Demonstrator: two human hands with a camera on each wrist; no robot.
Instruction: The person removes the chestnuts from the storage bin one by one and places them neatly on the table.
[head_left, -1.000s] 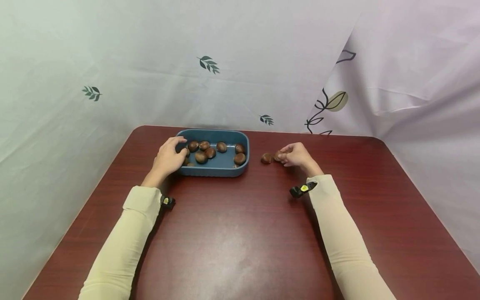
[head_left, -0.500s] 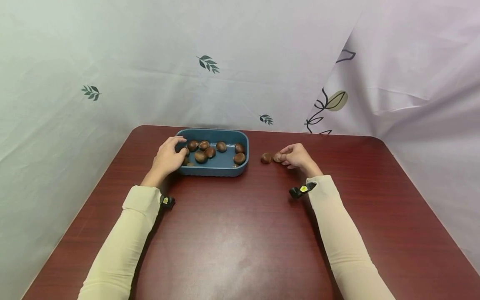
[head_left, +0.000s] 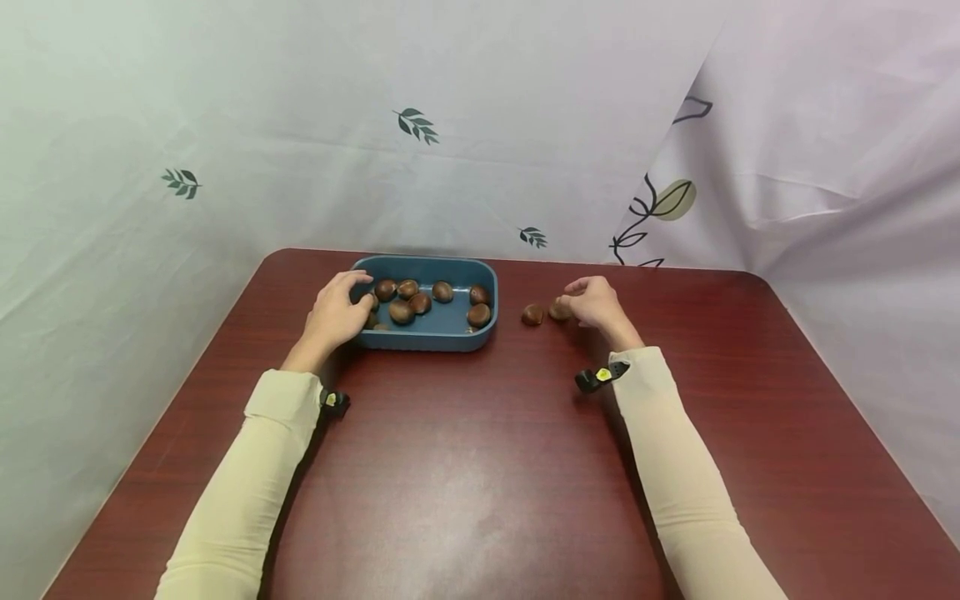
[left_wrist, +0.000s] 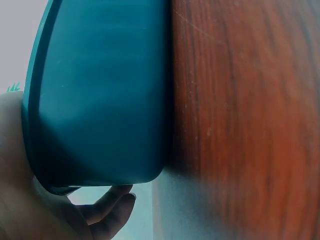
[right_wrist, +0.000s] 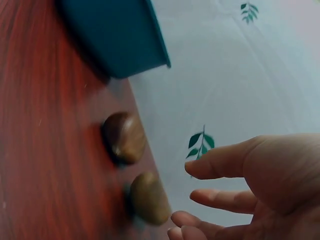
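Observation:
At the back of the table stands a blue plastic tub (head_left: pixel 427 342) with several brown chestnuts (head_left: pixel 420 303) in it. My left hand (head_left: pixel 335 310) grips the tub's left end. In the left wrist view its fingers (left_wrist: pixel 116 212) curl round outside the end wall, partly hidden behind it. Two chestnuts lie side by side on the table right of the tub: the nearer to it (head_left: pixel 532 314) and the one by my right hand (head_left: pixel 559 309). That right hand (head_left: pixel 596 304) hovers with fingers apart and nothing between them, fingertips close to the second chestnut in the right wrist view.
The dark red wooden table (head_left: pixel 450 467) has rounded back corners. Behind it hangs a pale cloth (head_left: pixel 315 125) with leaf prints, reaching round both sides. Each wrist wears a black camera strap, such as the right one (head_left: pixel 602 377).
My right hand has let go of the chestnut and risen slightly, its fingers spreading. That chestnut now lies a little right of where it was pinched. The left hand and the tub have stayed put.

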